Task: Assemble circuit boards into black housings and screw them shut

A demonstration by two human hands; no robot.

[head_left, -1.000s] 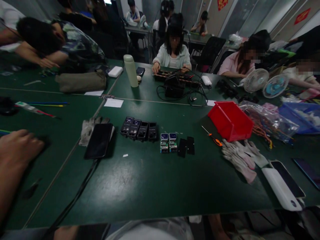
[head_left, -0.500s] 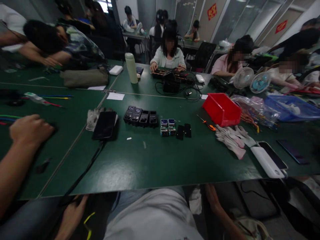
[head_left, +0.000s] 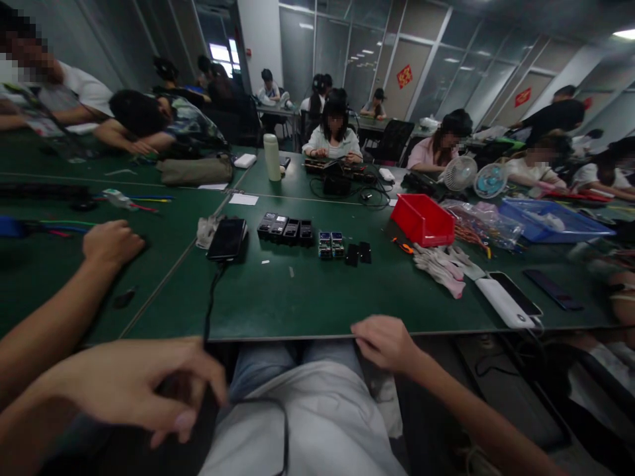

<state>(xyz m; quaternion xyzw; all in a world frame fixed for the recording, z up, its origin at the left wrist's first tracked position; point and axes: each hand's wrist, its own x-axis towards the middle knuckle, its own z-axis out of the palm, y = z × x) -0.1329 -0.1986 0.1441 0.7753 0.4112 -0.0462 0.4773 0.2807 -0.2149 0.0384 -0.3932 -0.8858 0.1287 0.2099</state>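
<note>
My left hand (head_left: pixel 149 383) is raised at the lower left, fingers bent and apart, with nothing visible in it. A black cable (head_left: pixel 211 297) runs from the black phone (head_left: pixel 227 239) down behind this hand. At the table's front edge is my right hand (head_left: pixel 384 340), fingers curled together and no object showing in them. Beyond both hands lie several black plastic housings (head_left: pixel 285 228), small blue-and-silver electronic modules (head_left: pixel 331 244) and two flat black plates (head_left: pixel 358 254). An orange-handled screwdriver (head_left: pixel 403 246) rests by the red bin.
A co-worker's hand (head_left: pixel 112 241) rests on the table at left. To the right are a red bin (head_left: pixel 421 221), work gloves (head_left: pixel 441 270), a white power bank (head_left: pixel 505 303), a phone (head_left: pixel 513 294) and a blue tray (head_left: pixel 555 221). A pale bottle (head_left: pixel 272 157) stands farther back.
My left hand has come up from beside my lap. My right hand has risen to the table edge. The camera view has tilted upward; the objects on the table look unmoved.
</note>
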